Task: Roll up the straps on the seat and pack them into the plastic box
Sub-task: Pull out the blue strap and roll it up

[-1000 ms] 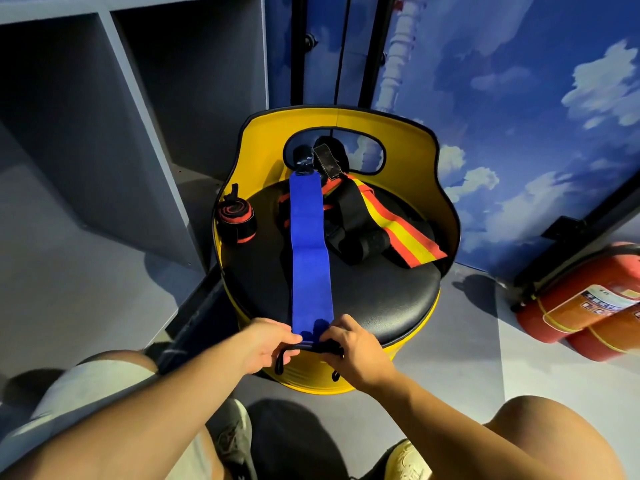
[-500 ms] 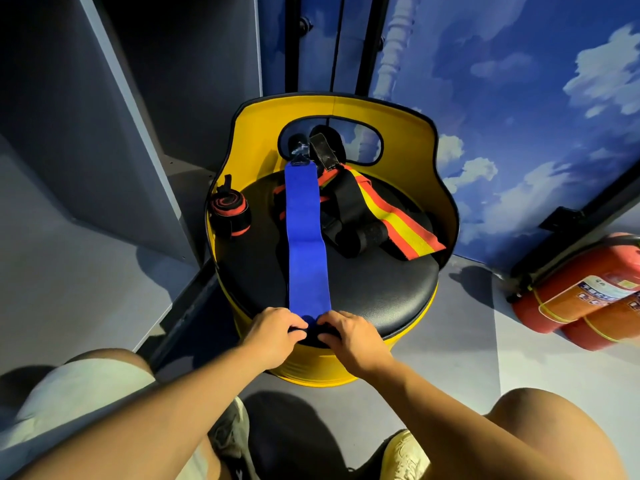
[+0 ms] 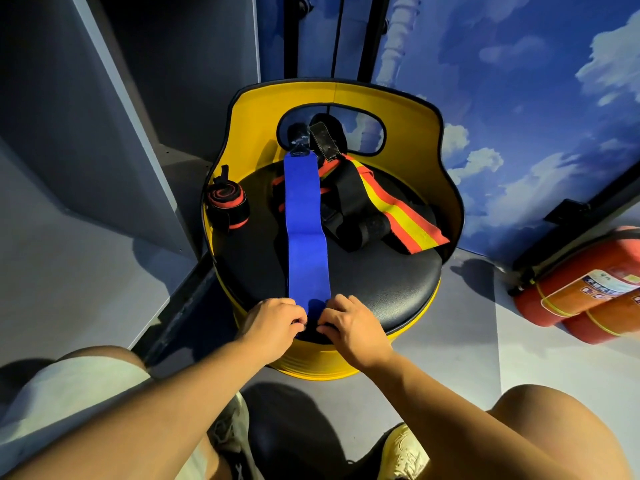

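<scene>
A long blue strap [image 3: 304, 230] lies flat down the middle of the black round seat [image 3: 377, 282] of a yellow barrel chair. My left hand [image 3: 273, 327] and my right hand [image 3: 353, 323] pinch its near end at the seat's front edge, fingers curled over the small roll there. A red-and-yellow striped strap [image 3: 405, 220] and a black strap [image 3: 353, 209] lie tangled at the back right of the seat. One rolled black-and-red strap [image 3: 227, 206] stands at the seat's left edge. No plastic box is in view.
The chair's yellow backrest [image 3: 415, 109] curves round the far side. Grey cabinet panels [image 3: 86, 133] stand to the left. Red fire extinguishers [image 3: 581, 289] lie on the floor at right. My knees and shoes are below the seat.
My hands have turned the blue strap's near end over and moved up onto the seat's front edge; the dangling black loop is now tucked under. The flat part of the strap looks shorter.
</scene>
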